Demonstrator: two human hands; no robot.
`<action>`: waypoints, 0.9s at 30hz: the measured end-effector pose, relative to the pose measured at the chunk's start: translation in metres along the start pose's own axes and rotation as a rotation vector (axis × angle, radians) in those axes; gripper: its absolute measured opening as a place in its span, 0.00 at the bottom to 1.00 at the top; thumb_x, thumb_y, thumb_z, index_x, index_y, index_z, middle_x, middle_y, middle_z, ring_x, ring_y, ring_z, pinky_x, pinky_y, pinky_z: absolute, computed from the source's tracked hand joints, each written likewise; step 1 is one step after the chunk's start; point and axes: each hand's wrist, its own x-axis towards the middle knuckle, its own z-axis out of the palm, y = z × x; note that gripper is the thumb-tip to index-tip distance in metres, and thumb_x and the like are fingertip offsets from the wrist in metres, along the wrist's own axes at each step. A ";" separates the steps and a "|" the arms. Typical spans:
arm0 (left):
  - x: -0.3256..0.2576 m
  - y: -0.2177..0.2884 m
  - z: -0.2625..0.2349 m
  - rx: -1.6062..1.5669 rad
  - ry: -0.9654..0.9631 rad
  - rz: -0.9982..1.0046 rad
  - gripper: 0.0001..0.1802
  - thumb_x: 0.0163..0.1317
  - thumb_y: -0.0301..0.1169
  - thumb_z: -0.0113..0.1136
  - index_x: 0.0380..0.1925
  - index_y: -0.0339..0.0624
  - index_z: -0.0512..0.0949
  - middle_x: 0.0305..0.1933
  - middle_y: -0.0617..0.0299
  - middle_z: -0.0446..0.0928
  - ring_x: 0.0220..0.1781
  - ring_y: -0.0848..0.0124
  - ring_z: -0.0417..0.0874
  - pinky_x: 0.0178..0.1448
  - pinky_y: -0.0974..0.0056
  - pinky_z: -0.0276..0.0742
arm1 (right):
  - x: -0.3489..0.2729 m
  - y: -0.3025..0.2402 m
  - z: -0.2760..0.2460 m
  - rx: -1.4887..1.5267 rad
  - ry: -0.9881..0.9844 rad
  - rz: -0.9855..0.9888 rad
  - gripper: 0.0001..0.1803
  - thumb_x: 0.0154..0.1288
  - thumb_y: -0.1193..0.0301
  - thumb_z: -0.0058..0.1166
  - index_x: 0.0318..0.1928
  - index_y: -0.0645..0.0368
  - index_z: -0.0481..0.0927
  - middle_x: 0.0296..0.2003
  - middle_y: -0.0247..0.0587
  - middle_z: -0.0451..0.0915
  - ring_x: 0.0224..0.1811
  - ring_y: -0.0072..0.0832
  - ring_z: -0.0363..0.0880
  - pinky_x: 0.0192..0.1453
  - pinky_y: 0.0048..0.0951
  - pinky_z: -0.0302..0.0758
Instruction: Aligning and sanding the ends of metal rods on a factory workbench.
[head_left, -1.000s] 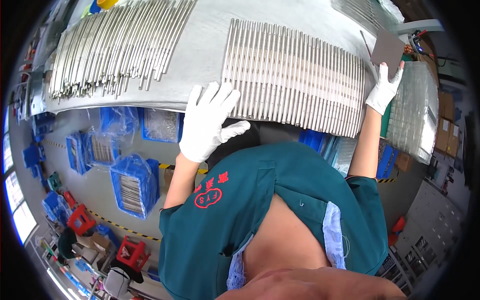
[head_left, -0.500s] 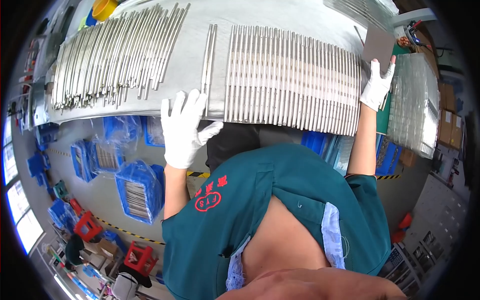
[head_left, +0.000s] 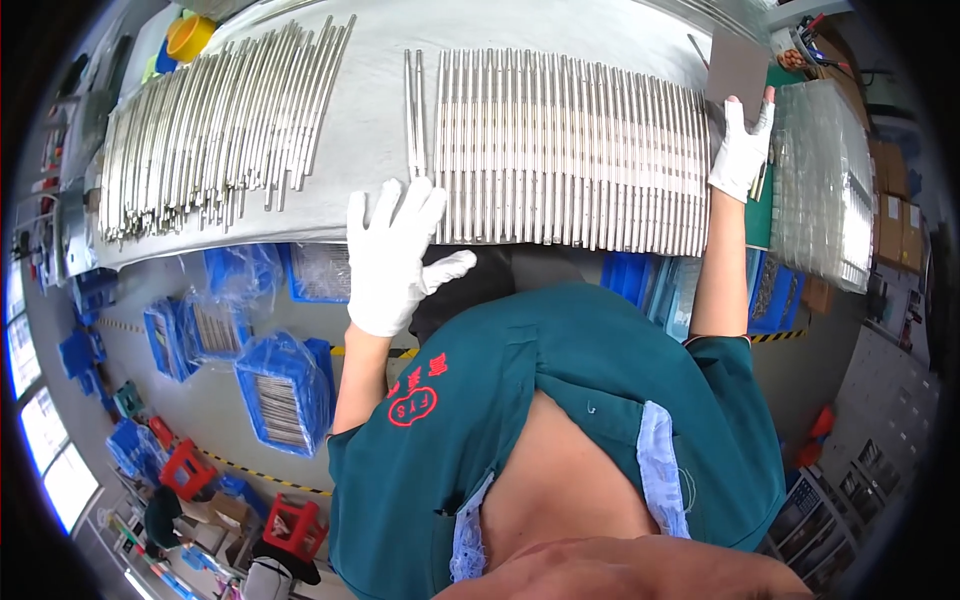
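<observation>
Partly hidden: right hand [head_left: 741, 150] palm-down, grip unclear, against the rod row [head_left: 570, 150].
Left hand [head_left: 392, 250]: fingers spread, near edge of rod row.
Surface: grey table [head_left: 370, 120].
Room: blue bins [head_left: 280, 385] below.

Loose rod pile [head_left: 210, 120] far left on grey table [head_left: 370, 130]. Yellow tape roll [head_left: 188, 37] behind it. Blue bins [head_left: 285, 390] of parts on floor; red crates [head_left: 185, 468] nearby.

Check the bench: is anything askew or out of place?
Mostly tidy. The left pile of metal rods lies fanned and uneven, unlike the neat row. Two rods sit apart beside the left hand.
</observation>
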 end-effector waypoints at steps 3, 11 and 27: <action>-0.002 -0.006 -0.008 0.071 -0.042 -0.059 0.40 0.50 0.59 0.64 0.57 0.43 0.76 0.59 0.53 0.76 0.62 0.48 0.72 0.70 0.38 0.54 | 0.001 0.000 -0.002 0.030 -0.020 0.039 0.39 0.62 0.65 0.63 0.70 0.58 0.62 0.66 0.45 0.67 0.66 0.31 0.66 0.69 0.30 0.62; 0.024 0.027 -0.005 -0.021 -0.130 0.093 0.34 0.54 0.56 0.62 0.54 0.43 0.76 0.58 0.56 0.76 0.61 0.53 0.72 0.68 0.41 0.56 | 0.022 -0.004 0.009 -0.038 -0.240 -0.114 0.32 0.63 0.64 0.62 0.67 0.51 0.68 0.58 0.45 0.75 0.60 0.31 0.74 0.62 0.29 0.69; 0.019 0.027 0.004 -0.639 -0.106 -0.059 0.21 0.51 0.22 0.66 0.48 0.39 0.80 0.49 0.52 0.81 0.39 0.63 0.84 0.41 0.64 0.79 | -0.026 -0.062 -0.007 -0.369 -0.451 -0.261 0.38 0.59 0.62 0.64 0.67 0.61 0.66 0.63 0.54 0.70 0.68 0.41 0.66 0.71 0.34 0.61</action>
